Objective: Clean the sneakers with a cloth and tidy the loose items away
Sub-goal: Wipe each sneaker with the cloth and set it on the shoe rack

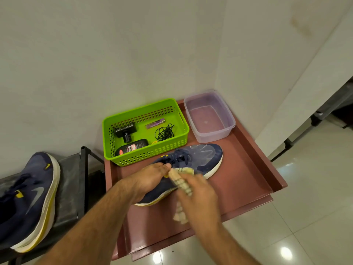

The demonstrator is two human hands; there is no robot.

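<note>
Tabletop [248, 180]: red, raised rims at right and far edges; bare room along the right edge and near the front.
Basket [168, 150]: green, far-left corner, just beyond the sneaker, limits strokes that way.
Tub [227, 131]: far-right corner.
Sneaker [202, 159]: mid-tabletop, long axis running near-left to far-right, toe toward the tub.
Left hand [150, 180]: grasps the sneaker's collar, steadying it.
Right hand [198, 196]: nearer the side panel, clenched round the cloth [181, 180], pressing it there.
Second sneaker [32, 197]: on the rack at left.
</note>
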